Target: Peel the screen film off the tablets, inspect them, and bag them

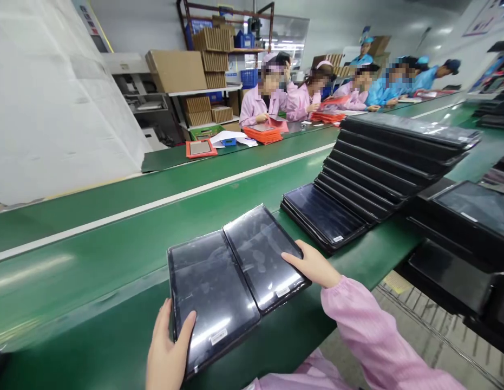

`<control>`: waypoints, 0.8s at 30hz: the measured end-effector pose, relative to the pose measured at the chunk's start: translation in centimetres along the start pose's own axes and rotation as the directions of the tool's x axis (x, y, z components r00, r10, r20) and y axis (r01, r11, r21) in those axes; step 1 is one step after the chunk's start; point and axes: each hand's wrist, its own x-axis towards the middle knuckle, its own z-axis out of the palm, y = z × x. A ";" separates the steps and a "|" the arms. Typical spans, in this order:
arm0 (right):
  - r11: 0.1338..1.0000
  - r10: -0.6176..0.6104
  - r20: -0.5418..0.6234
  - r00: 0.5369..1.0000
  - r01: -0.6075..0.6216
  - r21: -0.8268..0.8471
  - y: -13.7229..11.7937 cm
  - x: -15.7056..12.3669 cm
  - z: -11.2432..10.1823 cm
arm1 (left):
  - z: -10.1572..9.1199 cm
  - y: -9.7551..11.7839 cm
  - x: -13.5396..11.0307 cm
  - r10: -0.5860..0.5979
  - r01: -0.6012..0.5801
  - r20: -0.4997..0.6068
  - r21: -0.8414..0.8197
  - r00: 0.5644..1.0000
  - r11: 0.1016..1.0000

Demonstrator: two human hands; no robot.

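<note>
Two black tablets with glossy screens and small white labels lie side by side on the green belt, their long edges touching. My left hand grips the outer edge of the left tablet, thumb on its screen. At the outer edge of the right tablet, my right hand is closed, with its thumb over the screen and the other fingers mostly hidden. Just beyond my right hand stands a leaning stack of black tablets, with a lower pile at its foot.
More dark tablets are piled at the right, beside the green belt. Across it, several people in pink and blue work clothes sit by orange-red stacks. A shelf rack with cartons stands behind; a white sheet hangs at left.
</note>
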 end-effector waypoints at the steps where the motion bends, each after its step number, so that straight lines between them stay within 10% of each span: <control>1: 1.000 -0.001 -0.001 1.000 0.001 0.024 -0.1 -0.2 -0.2 | -0.2 0.6 -0.1 -0.007 0.008 0.008 -0.103 1.000 0.995; 12: 0.899 -0.134 0.114 0.984 0.072 0.431 -1.3 -0.7 -2.0 | 0.0 0.1 1.2 -0.304 0.383 0.240 -0.444 0.922 0.810; 24: 0.865 -0.303 -0.082 0.950 0.310 0.394 -5.9 -0.8 -4.2 | -1.0 -4.0 3.8 -0.092 0.121 0.130 -0.234 0.987 0.965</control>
